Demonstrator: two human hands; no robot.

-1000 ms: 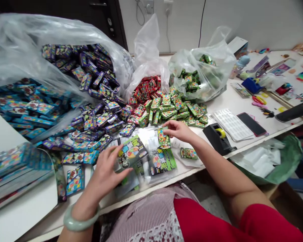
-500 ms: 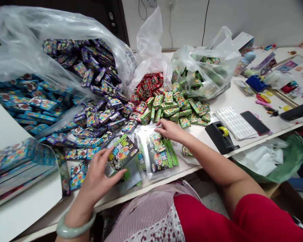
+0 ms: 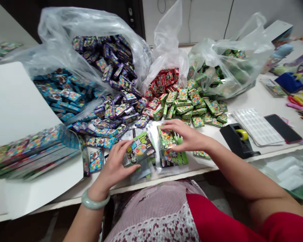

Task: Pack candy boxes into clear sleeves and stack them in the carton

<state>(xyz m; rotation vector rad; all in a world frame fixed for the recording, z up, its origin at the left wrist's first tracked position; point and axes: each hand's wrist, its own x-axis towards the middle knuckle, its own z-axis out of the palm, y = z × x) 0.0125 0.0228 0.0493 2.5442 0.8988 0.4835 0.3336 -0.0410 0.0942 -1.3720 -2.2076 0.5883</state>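
Note:
My left hand [image 3: 118,164] grips the lower left side of a flat black-and-green printed packet [image 3: 141,149], thumb below and fingers along its edge. Beneath it lie more clear and black-green packets on the table. My right hand [image 3: 185,134] spans a small green candy box [image 3: 166,137], with fingers at its top and thumb at its lower side. Under that box is another black-and-green packet [image 3: 176,159], beside a shiny clear plastic strip [image 3: 154,141]. Behind my hands, piles of green boxes [image 3: 183,106], red boxes [image 3: 164,80] and purple boxes [image 3: 121,109] spill from clear bags.
Blue boxes [image 3: 65,94] fill a bag at the left, behind a white carton [image 3: 17,90] holding stacked printed packets [image 3: 40,153]. To the right are a black tape dispenser [image 3: 238,141], white label sheets [image 3: 259,126], a phone [image 3: 282,127] and scissors [image 3: 298,100].
The view has swung left, so everything sits further right. My right hand has come down from the bag's upper edge, its fingers now spread around the small green box. My left hand keeps the packet.

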